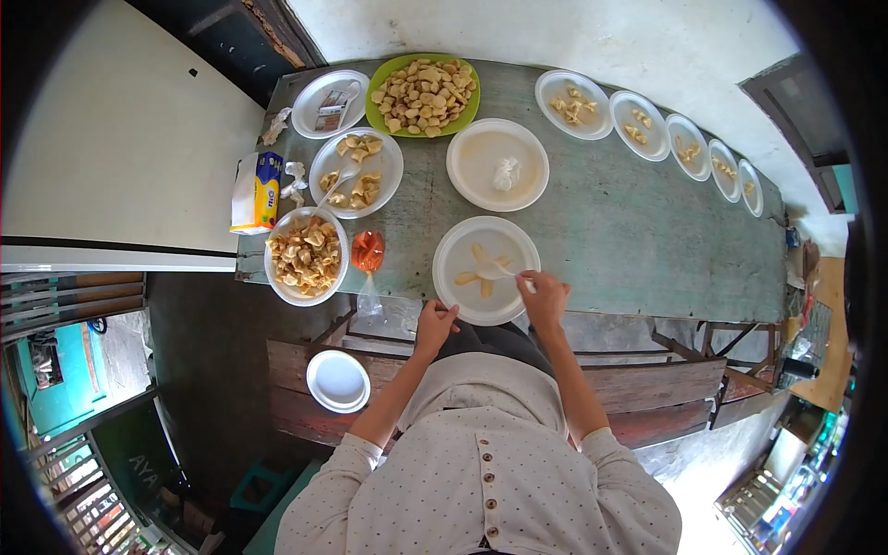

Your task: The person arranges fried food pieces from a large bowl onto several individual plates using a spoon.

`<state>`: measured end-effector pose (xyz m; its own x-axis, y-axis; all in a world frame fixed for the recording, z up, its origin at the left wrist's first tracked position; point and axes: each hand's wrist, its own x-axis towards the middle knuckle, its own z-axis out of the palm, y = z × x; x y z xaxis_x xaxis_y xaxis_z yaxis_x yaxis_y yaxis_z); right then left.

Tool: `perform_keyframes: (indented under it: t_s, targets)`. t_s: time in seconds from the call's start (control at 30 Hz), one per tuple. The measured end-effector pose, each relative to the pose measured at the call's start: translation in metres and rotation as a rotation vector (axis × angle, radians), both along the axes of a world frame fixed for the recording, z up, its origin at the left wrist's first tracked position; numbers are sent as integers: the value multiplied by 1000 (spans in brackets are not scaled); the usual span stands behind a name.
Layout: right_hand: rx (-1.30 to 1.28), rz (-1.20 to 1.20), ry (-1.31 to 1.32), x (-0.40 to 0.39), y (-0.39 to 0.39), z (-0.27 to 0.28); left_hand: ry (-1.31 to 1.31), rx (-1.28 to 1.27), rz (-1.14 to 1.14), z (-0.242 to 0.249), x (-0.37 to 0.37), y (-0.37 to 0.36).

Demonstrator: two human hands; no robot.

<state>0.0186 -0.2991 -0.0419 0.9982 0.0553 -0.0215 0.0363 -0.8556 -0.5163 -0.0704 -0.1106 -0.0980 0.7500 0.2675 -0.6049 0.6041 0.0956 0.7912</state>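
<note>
In front of me a white foam plate lies at the table's near edge, with a few flat yellowish pieces of food arranged in a cross shape on it. My right hand is closed around the handle of a white plastic spoon, whose bowl is over the food. At the plate's lower left rim, my left hand pinches the edge with its fingers. Just beyond stands another white plate with a crumpled white tissue on it.
A green plate heaped with pale brown pieces is at the back. Plates of folded food and a bag of red sauce lie to the left, beside a tissue pack. Several small-portion plates line the back right. A bench holds stacked plates.
</note>
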Motion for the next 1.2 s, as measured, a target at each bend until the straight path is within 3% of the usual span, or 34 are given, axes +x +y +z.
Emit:
perform_keyframes:
  t_s: [0.13, 0.17, 0.5, 0.7, 1.0, 1.2]
  targets:
    - [-38, 142, 58, -6, 25, 2, 1, 7, -7, 3, 1, -1]
    - [-31, 133, -30, -6, 22, -7, 2, 8, -6, 4, 1, -1]
    - [-61, -84, 5, 9, -20, 1, -27, 48, -8, -2, 0, -2]
    - [6, 89, 57, -1, 14, -2, -11, 47, -4, -3, 2, -2]
    - [-100, -99, -28, 12, -30, 2, -40, 63, -8, -2, 2, -4]
    - [21, 27, 14, 4, 0, 2, -28, 57, -3, 4, 4, -6]
